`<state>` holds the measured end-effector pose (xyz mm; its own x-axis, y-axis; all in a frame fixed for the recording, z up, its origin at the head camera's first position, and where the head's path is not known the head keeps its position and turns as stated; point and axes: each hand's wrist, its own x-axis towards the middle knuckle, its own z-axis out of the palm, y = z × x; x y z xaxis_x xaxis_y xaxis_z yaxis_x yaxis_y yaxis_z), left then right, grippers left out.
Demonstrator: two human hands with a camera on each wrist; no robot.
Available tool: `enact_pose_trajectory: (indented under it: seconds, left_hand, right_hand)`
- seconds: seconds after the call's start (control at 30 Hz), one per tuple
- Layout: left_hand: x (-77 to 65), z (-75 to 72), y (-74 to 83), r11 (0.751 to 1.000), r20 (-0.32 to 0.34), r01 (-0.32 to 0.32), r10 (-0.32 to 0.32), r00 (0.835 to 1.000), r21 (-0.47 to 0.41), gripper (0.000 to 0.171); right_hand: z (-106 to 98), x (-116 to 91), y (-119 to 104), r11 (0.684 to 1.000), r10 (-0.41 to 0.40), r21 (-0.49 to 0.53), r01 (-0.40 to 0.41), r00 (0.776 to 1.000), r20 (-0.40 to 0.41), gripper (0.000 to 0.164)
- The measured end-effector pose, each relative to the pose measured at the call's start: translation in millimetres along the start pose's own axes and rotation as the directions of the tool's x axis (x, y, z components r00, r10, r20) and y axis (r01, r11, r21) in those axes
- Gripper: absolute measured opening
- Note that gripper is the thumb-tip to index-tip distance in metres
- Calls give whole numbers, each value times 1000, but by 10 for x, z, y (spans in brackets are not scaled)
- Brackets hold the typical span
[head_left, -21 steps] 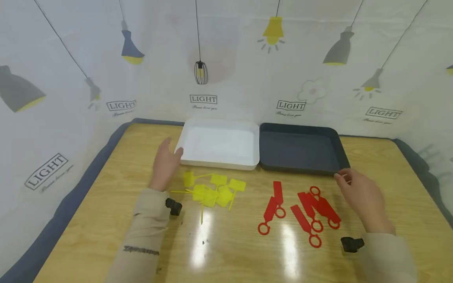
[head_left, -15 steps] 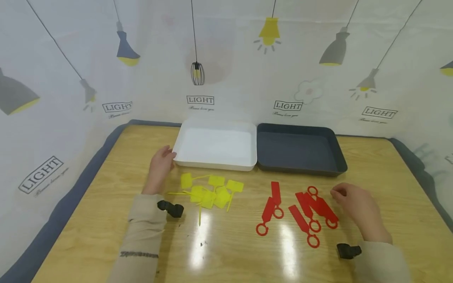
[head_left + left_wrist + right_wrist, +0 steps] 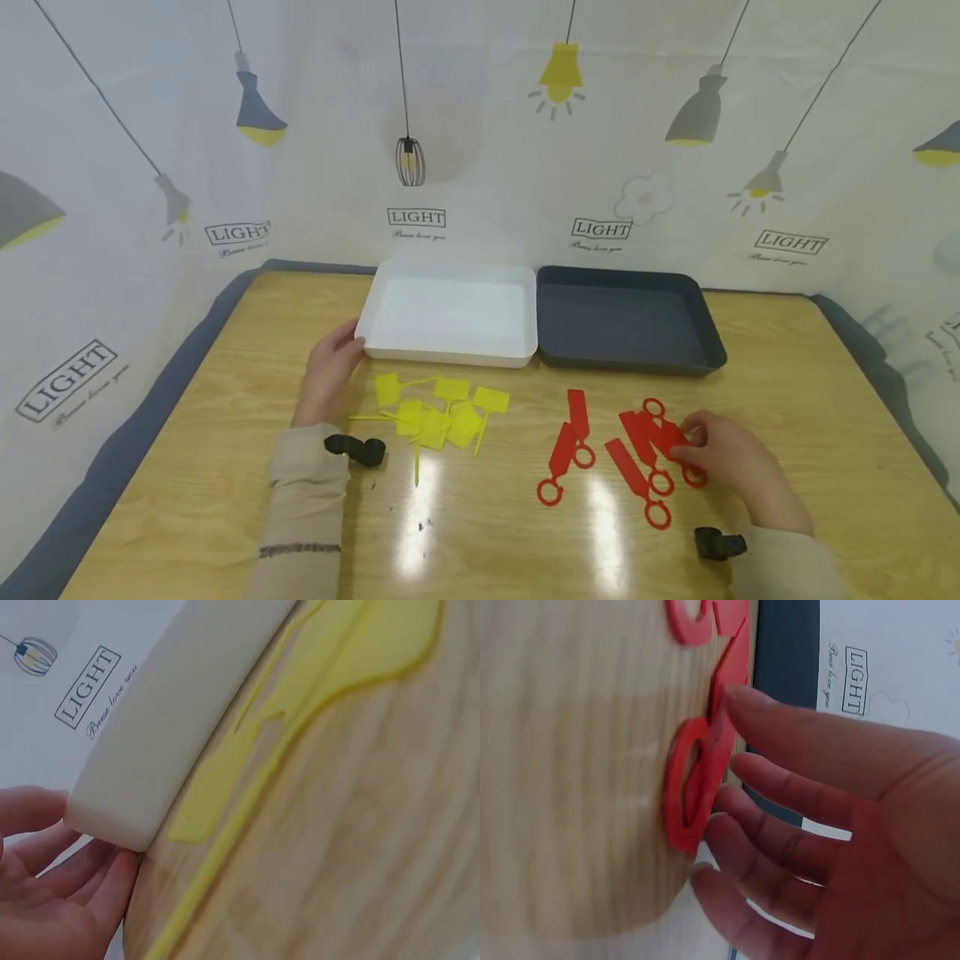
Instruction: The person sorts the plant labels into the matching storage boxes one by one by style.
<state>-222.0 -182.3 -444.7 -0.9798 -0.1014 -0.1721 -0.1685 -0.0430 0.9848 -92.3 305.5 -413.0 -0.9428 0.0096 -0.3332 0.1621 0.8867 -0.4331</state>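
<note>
My left hand [image 3: 326,375] touches the left front corner of the white tray [image 3: 450,354], thumb and fingers around that corner in the left wrist view. My right hand [image 3: 735,458] is at the rightmost red ring-ended tag [image 3: 666,440]. In the right wrist view the thumb [image 3: 754,701] overlaps this tag, and the other fingers lie loosely bent along its edge, apart from the thumb. More red tags [image 3: 628,468] lie beside it, some overlapping. Several yellow plant labels [image 3: 432,429] with thin stakes lie in a loose pile before the white tray.
A dark grey tray [image 3: 630,364] stands right against the white one at the back of the wooden table [image 3: 495,525]. Behind both hangs a white curtain [image 3: 495,158] printed with lamps.
My right hand has come from the dark tray's front right corner down and left to the red tags. My left hand has moved slightly down onto the white tray's corner.
</note>
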Motion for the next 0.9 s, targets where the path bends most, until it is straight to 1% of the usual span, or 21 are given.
enact_pose_trajectory:
  seconds: [0.13,0.23,0.33,0.43,0.57,0.63,0.73,0.9]
  left_hand:
    - [-30,-23,-3,1000,12,-3,4,1000,-20,46]
    - [-72,-15,32,998,10,-2,2,1000,-61,45]
    - [-105,-14,47,995,4,3,-2,1000,-98,45]
    - [-82,-32,-27,994,-9,8,-9,1000,-107,45]
    - [-70,-42,-98,993,-14,18,-20,1000,-114,45]
    - [-91,-33,-77,993,-11,24,-25,1000,-115,46]
    - [-84,-35,-74,993,-4,19,-19,1000,-112,45]
    - [-53,-38,-76,994,-4,8,-9,1000,-113,45]
  right_hand:
    - [3,44,-65,1000,1,1,-2,998,59,53]
    - [-11,75,-97,1000,12,-15,-11,997,82,51]
    - [-19,115,-111,999,15,-39,-11,996,90,44]
    - [-30,147,-110,998,11,-55,-5,995,96,37]
    - [-46,163,-84,999,1,-36,3,994,106,31]
    - [-52,168,-67,1000,-5,-26,8,994,109,29]
    - [-54,180,-53,1000,-1,-14,2,994,109,28]
    - [-84,196,-50,1000,-21,-4,21,997,80,29]
